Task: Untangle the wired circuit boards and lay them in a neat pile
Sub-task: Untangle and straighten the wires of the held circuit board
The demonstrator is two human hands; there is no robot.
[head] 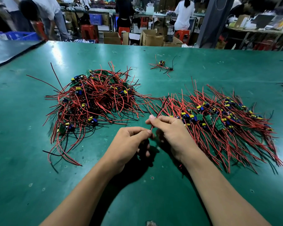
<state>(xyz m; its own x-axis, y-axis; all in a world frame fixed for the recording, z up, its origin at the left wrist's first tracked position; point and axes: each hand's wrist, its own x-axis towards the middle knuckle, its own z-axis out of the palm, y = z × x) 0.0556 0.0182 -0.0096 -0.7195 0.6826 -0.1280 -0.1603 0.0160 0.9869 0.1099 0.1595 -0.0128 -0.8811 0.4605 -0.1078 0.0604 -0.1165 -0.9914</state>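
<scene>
On the counter (23, 160) the tangle (91, 101) is lying at the left. The left hand (129, 142) is pinching a red wire (161, 110) low in a closed grip. The right hand (170, 131) is pinching it higher, probably to straighten it for the pile (219, 124) at the right.

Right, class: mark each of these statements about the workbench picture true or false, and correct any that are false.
1. The left hand and the right hand both pinch a red wire. True.
2. The tangled heap lies on the person's right. False: it lies on the left; the combed-out pile is on the right.
3. A small cluster of wired boards lies apart, farther back. True.
4. The table has a red surface. False: it is green; the wires are mostly red.
</scene>
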